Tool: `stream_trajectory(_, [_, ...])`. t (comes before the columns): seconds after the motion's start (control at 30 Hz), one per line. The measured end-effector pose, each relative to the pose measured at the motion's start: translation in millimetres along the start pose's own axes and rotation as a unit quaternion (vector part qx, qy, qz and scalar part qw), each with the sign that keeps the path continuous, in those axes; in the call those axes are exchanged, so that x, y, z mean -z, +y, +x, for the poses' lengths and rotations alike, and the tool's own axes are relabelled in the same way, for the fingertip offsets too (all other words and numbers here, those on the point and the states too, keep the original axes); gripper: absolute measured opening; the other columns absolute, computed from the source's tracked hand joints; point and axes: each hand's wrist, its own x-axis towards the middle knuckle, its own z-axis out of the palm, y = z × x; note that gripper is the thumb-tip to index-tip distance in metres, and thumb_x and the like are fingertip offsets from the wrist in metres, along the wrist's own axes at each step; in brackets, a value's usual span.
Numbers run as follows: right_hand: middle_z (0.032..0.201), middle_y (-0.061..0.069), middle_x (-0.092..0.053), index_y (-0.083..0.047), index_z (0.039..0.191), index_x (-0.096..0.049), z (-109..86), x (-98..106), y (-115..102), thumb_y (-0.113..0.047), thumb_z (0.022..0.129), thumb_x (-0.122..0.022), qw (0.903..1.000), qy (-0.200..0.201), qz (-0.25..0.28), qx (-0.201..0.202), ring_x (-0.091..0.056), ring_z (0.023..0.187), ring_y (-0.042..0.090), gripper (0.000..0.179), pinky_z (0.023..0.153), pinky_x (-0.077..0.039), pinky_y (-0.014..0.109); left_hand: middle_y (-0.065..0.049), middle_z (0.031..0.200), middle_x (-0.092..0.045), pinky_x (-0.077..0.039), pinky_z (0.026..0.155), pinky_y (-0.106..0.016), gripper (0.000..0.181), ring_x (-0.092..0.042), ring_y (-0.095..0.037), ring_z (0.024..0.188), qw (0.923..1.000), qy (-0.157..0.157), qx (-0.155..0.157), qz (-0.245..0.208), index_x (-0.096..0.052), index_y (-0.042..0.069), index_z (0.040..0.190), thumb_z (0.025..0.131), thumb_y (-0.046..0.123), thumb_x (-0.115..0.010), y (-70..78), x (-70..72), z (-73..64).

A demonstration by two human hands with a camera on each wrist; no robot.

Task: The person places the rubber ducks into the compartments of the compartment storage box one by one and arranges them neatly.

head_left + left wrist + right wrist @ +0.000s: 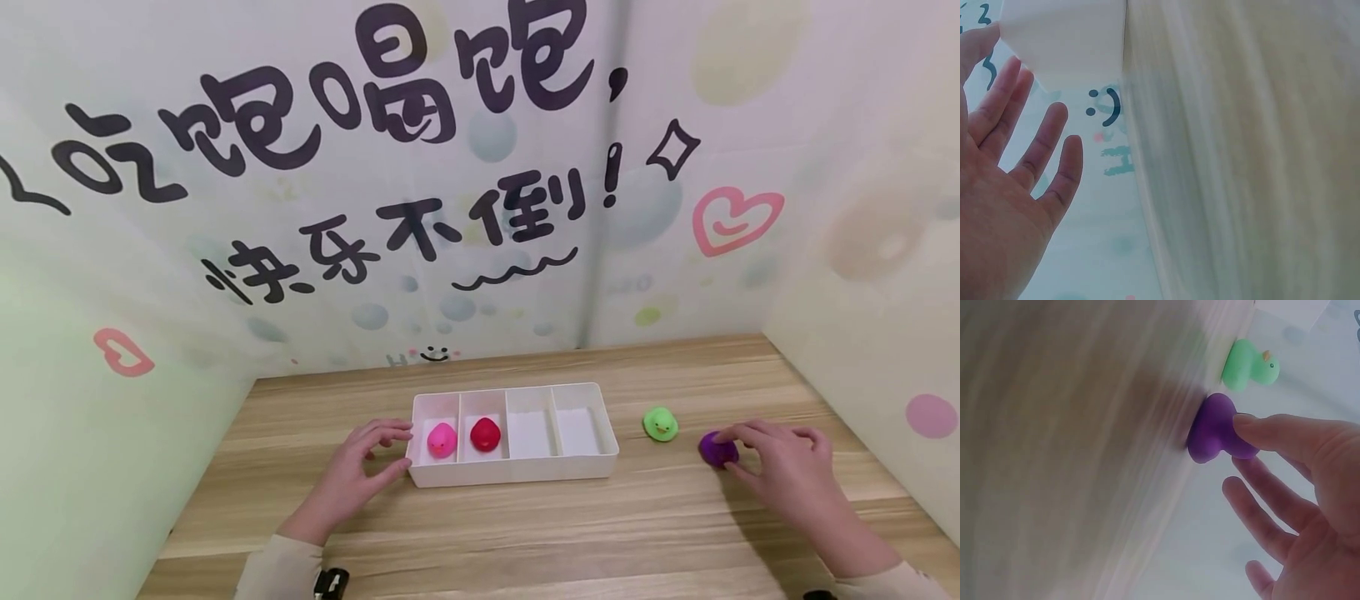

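A white tray with a row of compartments sits on the table. In its two leftmost compartments are a pink rubber duck and a red rubber duck, one in each. My left hand touches the tray's left end with thumb and fingertips, its fingers fairly straight and spread in the left wrist view. To the right of the tray, my right hand pinches a purple rubber duck between thumb and finger. The duck appears to sit on the table. Beside it stands a green rubber duck.
The wood-grain table meets a printed wall sheet behind the tray. Pale side walls stand at left and right. The tray's two right compartments show their bare white floors.
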Motion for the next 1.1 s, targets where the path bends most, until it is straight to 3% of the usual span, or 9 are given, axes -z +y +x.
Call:
stream_trajectory(0.33, [0.098,0.009,-0.076,-0.021,0.092,-0.075,-2.1,0.9,0.6,-0.008,0.059,-0.095,1.0000,0.002,-0.002,0.001,-0.069,0.091,0.040,0.041,0.086,-0.030,0.063,0.008,0.137,-0.065,-0.052,0.084,-0.038,0.033,-0.061,-0.027,0.105,1.0000,0.000,-0.005,-0.004,-0.071,0.017,0.122,0.090,0.024,-0.081,0.2,-0.7,0.0])
stream_trajectory(0.7, [0.097,0.010,-0.075,-0.018,0.094,-0.074,0.0,3.0,0.4,-0.009,0.065,-0.090,1.0000,0.002,0.007,0.004,-0.068,0.091,0.040,0.035,0.087,-0.028,0.066,0.006,0.135,-0.066,-0.052,0.082,-0.039,0.032,-0.061,-0.029,0.103,0.9997,0.007,-0.021,-0.012,-0.071,0.015,0.120,0.090,0.017,-0.081,-0.5,-1.7,0.6])
stream_trajectory(1.1, [0.097,0.010,-0.075,-0.019,0.093,-0.074,1.8,4.3,-3.0,-0.013,0.065,-0.090,0.9997,0.019,0.008,0.011,-0.066,0.093,0.037,0.033,0.088,-0.028,0.065,0.007,0.135,-0.066,-0.052,0.082,-0.038,0.033,-0.060,-0.028,0.103,0.9998,0.005,-0.016,-0.009,-0.071,0.015,0.120,0.089,0.016,-0.082,-0.9,-1.7,0.4])
